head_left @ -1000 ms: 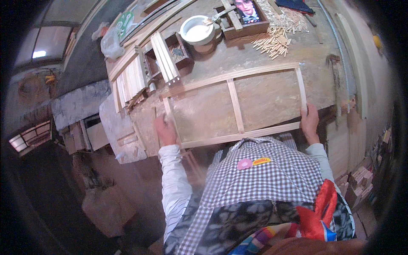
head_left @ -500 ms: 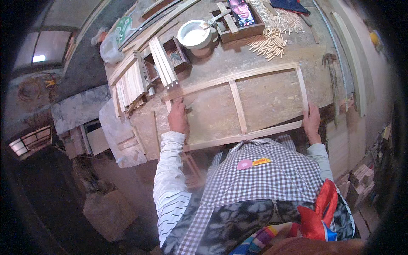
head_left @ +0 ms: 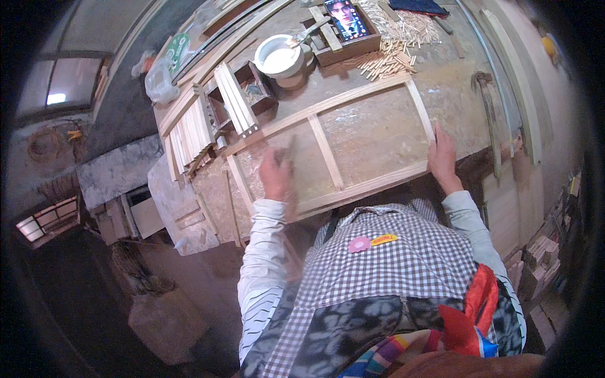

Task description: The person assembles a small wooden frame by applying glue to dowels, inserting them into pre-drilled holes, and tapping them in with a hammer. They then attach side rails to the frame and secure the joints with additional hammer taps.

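A pale wooden frame (head_left: 324, 148) with one crossbar lies on the workbench, its near edge along the bench front. At the frame's right end, my right hand (head_left: 443, 157) is closed around the end bar near the close corner. My left hand (head_left: 275, 176) is over the opening beside the left end bar, apart from that bar. Motion blurs its fingers, but they look apart and I see nothing held in them.
Beyond the frame are a white bowl of pale liquid with a brush (head_left: 279, 58), a wooden box bearing a lit phone (head_left: 345, 20), and a pile of dowels (head_left: 394, 62). Wood strips (head_left: 189, 135) are stacked at left. A hammer (head_left: 490, 113) lies at right.
My left hand has let go of the frame's left end and moved inward over the opening. The frame has shifted left on the bench, with my right hand still on its right end.
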Action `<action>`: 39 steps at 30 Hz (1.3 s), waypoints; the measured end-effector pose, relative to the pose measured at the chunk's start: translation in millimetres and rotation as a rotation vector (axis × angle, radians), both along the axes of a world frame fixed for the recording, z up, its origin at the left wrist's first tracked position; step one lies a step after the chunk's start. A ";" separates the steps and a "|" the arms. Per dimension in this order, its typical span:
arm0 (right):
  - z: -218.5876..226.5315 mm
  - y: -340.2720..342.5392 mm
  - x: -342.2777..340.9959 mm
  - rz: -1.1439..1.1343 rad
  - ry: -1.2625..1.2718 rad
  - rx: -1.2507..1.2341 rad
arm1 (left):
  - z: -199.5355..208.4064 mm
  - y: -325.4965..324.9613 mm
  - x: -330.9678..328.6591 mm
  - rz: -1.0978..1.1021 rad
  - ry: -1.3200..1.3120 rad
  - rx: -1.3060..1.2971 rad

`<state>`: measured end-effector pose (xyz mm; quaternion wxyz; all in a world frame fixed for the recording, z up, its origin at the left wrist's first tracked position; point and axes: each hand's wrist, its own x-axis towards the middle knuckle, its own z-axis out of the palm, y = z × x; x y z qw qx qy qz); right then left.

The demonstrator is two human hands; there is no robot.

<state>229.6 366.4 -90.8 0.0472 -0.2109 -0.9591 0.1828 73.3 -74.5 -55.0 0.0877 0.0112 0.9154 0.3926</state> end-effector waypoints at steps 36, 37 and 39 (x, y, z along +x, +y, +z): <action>-35.4 72.2 75.7 0.369 0.169 -0.233 | -31.1 234.3 87.7 -0.941 -0.019 -0.141; -32.7 68.3 74.7 0.376 0.167 -0.249 | -31.8 233.7 87.8 -0.942 -0.014 -0.136; -28.4 58.3 71.6 0.374 0.165 -0.309 | -33.1 233.5 87.9 -0.944 -0.004 -0.124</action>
